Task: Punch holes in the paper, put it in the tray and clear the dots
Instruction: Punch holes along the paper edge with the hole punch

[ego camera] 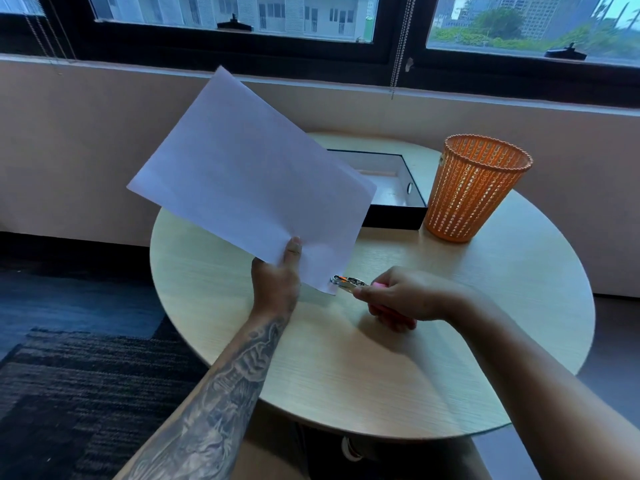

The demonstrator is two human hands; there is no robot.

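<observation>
A white sheet of paper (249, 178) is held up at a tilt above the round table (502, 306). My left hand (277, 282) pinches its near edge, thumb on top. My right hand (405, 296) grips the pink handles of a metal hole punch (348, 283), whose silver jaws sit over the paper's near right corner. Behind the paper lies the tray (398, 216), a shallow black box with a white inside, partly hidden by the sheet. No loose dots show on the table.
An orange mesh wastebasket (474, 188) stands upright to the right of the tray. A wall and a window sill run behind the table. Dark carpet (79, 375) covers the floor to the left.
</observation>
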